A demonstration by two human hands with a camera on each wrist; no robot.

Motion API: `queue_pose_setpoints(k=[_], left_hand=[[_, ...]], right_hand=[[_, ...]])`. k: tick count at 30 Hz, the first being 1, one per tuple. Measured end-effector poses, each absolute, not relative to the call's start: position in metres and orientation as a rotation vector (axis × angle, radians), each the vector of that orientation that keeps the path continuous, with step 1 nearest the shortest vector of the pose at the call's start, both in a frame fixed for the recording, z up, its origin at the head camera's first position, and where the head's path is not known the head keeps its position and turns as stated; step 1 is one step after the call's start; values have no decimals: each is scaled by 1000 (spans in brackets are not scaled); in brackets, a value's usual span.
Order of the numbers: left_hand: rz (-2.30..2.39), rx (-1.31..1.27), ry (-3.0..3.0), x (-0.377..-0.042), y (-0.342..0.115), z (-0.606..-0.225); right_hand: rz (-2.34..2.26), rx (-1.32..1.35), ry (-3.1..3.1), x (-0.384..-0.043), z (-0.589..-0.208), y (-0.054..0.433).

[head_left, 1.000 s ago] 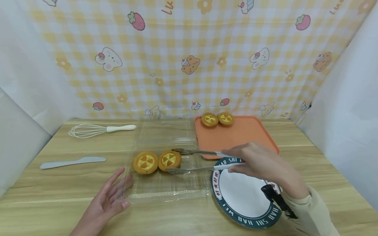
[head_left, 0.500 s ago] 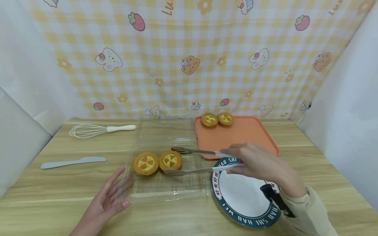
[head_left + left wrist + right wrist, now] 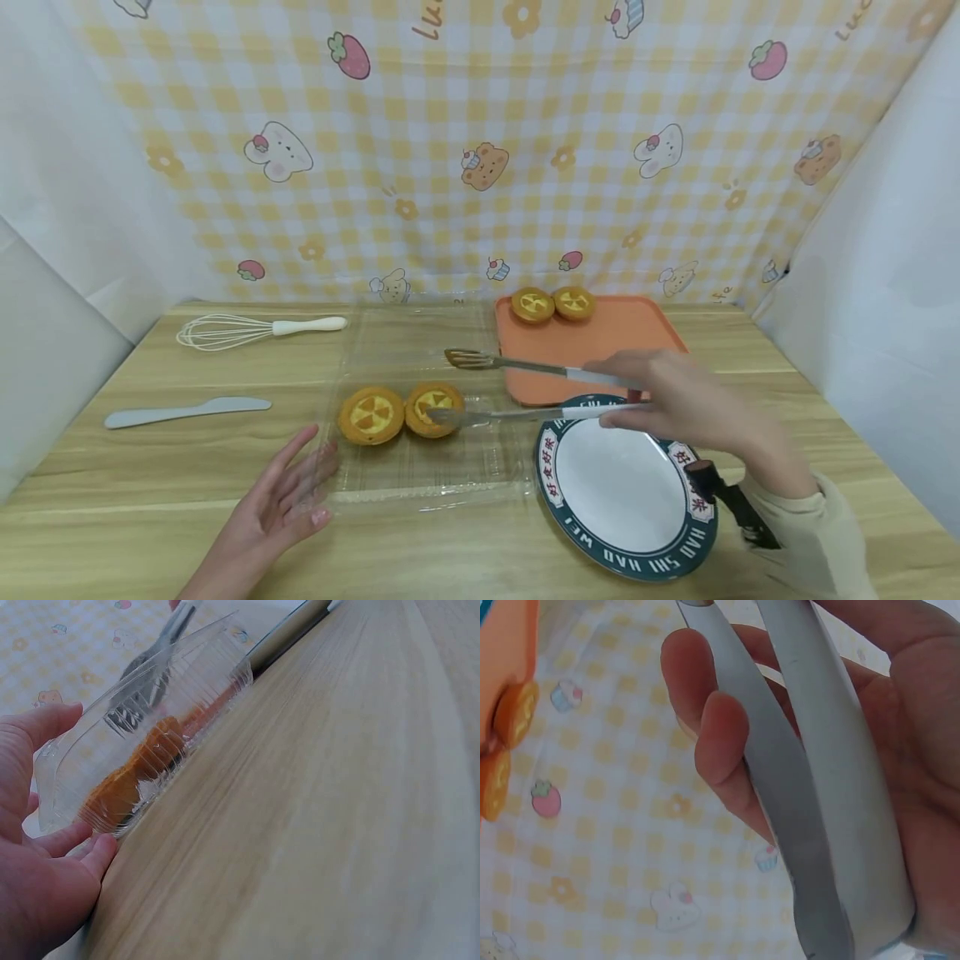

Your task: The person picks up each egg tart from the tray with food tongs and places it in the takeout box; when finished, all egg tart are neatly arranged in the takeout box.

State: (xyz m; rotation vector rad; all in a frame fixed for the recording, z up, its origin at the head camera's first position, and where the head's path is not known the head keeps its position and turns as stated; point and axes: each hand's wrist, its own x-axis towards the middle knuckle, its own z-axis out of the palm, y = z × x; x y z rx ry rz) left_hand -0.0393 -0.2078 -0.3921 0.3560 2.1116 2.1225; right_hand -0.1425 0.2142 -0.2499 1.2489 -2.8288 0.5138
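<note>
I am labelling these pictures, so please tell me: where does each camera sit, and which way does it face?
Head: worn on the head, facing forward and down at the table; left hand, right hand and sleeve show.
Left wrist: on that wrist, facing low along the table to the clear container; left hand shows.
Right wrist: on that wrist, facing past the tongs to the checkered backdrop; right hand shows.
Shared: head and left wrist both show the container, tarts and tongs.

Plate [image 3: 557, 508] reads "HAO SHI HAO WEI" plus Chinese characters; backdrop [image 3: 450, 92], "Lu".
</note>
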Motion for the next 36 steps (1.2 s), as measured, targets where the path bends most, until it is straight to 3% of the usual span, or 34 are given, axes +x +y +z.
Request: queue_pose_setpoints(k=[17, 27, 36], left_hand=[[2128, 369, 2086, -39, -209, -393], [2111, 381, 2118, -39, -211, -395], [2111, 386, 2116, -40, -210, -395]], right_hand=[[491, 826, -2751, -167, -239, 289], [431, 595, -2855, -187, -252, 308], [420, 542, -2904, -201, -267, 322]])
